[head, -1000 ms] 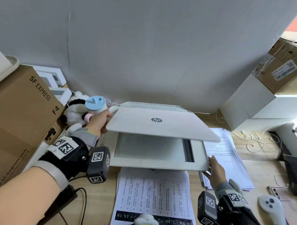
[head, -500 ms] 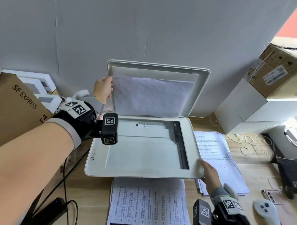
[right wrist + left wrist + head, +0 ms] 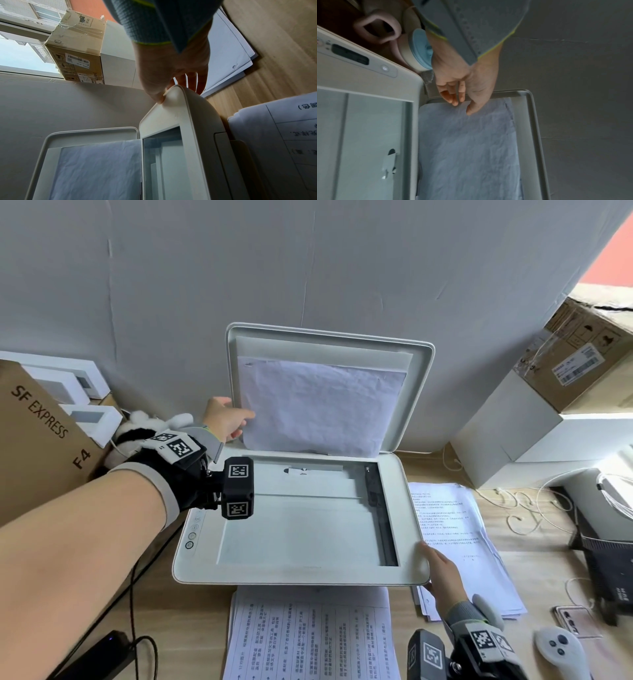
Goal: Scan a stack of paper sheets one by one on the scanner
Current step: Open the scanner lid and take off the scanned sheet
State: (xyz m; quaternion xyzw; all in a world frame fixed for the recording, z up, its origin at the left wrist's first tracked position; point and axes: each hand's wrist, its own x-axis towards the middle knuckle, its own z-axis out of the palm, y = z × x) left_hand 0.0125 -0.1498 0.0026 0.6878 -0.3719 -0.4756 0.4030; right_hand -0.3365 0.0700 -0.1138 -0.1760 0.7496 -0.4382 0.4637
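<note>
Left hand (image 3: 224, 419), fingers relaxed, touches the crumpled white sheet (image 3: 318, 405) clinging to the raised white scanner lid (image 3: 419, 378). Right hand (image 3: 442, 570) grips the scanner's near-right corner. Advice: peel the sheet off slowly by its left edge to avoid tearing.
</note>
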